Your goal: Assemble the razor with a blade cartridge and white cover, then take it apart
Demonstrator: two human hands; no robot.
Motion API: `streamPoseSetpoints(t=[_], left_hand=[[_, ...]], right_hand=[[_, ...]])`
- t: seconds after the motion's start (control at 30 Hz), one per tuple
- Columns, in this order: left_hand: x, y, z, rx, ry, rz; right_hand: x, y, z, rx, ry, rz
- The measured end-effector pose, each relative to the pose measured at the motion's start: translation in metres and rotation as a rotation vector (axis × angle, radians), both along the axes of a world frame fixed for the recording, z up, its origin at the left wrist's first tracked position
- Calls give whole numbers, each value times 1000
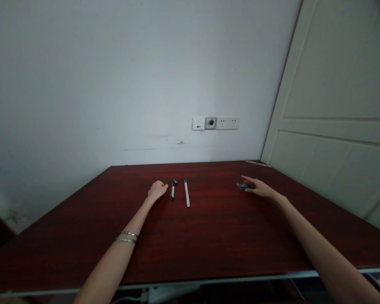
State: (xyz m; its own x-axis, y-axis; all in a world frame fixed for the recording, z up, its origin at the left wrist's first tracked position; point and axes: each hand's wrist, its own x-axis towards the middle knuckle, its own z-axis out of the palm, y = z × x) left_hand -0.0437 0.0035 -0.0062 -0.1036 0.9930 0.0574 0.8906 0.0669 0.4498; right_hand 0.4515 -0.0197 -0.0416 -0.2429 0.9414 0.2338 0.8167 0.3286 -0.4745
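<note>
A razor (173, 190) with a dark head and a light grip lies on the dark red table (215, 236). To its right is a slim white stick-like handle (186, 194) with a dark tip. My left hand (157, 190) rests just left of the razor, apart from it, fingers curled in and nothing visible in them. Farther right, my right hand (259, 188) has its thumb and fingers apart around a small, dark, partly see-through piece (241, 186) on the tabletop. Its exact kind is too small to make out.
Behind the table stands a white wall with a row of sockets (228, 123) and a switch plate (198, 123). A pale panelled door (335, 135) borders the right side. A thin flat strip (257, 163) lies at the back right corner.
</note>
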Motion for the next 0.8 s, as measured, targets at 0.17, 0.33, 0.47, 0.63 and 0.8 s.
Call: streamPoseSetpoints(t=[0.17,0.33,0.47,0.63,0.8], left_hand=[[0,1,0,-11,0,2],[1,2,-3,3,6,-21],[4,0,-3,8,9,-35],[7,-3,-4,5,10,-26],[8,-2,-6,-1,11,-27]], right_hand=[[-10,0,3,94,23,-88],[-57,6,17,182,41,0],[-118,13,24,202,32,128],[-185,22,21,171,18,244],[-214,29,15,133,16,287]])
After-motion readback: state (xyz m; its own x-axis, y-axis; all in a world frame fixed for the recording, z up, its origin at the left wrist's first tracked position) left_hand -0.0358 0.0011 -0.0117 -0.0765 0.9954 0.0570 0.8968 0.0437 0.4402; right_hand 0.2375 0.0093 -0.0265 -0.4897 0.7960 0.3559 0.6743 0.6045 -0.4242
